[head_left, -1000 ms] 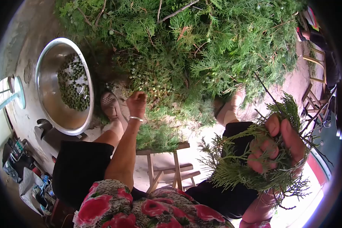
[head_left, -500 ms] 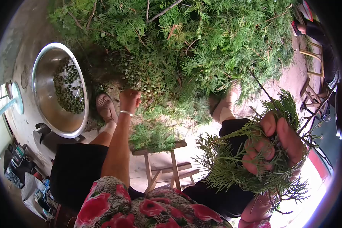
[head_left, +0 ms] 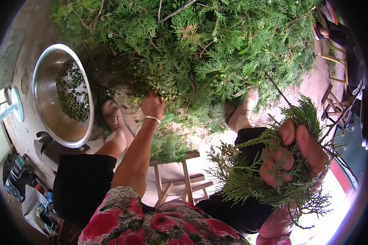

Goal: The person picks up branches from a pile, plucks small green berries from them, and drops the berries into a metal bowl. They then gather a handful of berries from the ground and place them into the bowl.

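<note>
My right hand [head_left: 296, 153], large and close at the right, is closed around a leafy evergreen sprig [head_left: 241, 175] whose twigs stick out on all sides. Farther off, my left hand [head_left: 153, 107], with a bangle at the wrist, reaches to the near edge of a big heap of green branches [head_left: 249, 45]. Its fingers are curled together; whatever they hold, if anything, is too small to make out. At the left stands a metal basin [head_left: 49, 110] with small round green cones [head_left: 71, 94] inside.
A small wooden stool [head_left: 188, 175] with green clippings on it stands between my knees. My feet are on the floor beside the heap. A person's dark-clad leg [head_left: 341, 34] and chairs show at the right edge. Bags and oddments lie at lower left.
My left hand has moved right and slightly up, away from near my left foot and toward the heap's edge. My right hand and its sprig have barely moved.
</note>
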`<state>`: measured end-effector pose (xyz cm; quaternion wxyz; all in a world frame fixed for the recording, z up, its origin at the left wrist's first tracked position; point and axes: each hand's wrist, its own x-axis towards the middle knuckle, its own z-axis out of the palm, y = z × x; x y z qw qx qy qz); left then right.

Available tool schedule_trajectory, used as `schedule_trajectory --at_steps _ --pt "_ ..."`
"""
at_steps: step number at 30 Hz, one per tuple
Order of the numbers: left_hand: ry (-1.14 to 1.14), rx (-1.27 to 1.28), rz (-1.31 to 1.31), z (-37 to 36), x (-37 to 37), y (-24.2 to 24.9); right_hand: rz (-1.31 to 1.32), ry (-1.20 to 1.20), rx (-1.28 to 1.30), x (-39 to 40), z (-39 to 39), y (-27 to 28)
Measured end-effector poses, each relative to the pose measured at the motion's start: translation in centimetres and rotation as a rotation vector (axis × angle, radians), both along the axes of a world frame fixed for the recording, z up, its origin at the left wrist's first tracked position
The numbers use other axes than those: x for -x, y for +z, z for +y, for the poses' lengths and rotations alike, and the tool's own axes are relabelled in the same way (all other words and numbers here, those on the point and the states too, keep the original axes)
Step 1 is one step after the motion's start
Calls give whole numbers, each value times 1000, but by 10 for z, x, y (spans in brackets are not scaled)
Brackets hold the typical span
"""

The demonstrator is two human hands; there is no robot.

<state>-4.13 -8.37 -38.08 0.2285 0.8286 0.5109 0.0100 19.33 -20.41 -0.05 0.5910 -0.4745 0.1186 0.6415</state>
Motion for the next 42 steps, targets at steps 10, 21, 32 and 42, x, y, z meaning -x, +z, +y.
schedule_trajectory --at_steps 10,21,32,42 --pt "691 787 -513 22 59 30 42 -6 -14 1 -4 -1" --pt "427 -240 -278 164 111 145 -62 -295 23 16 7 5" --pt "-139 174 -143 72 56 86 -82 -357 72 18 6 12" --pt "136 148 -84 5 10 21 125 -148 -25 -2 -10 4"
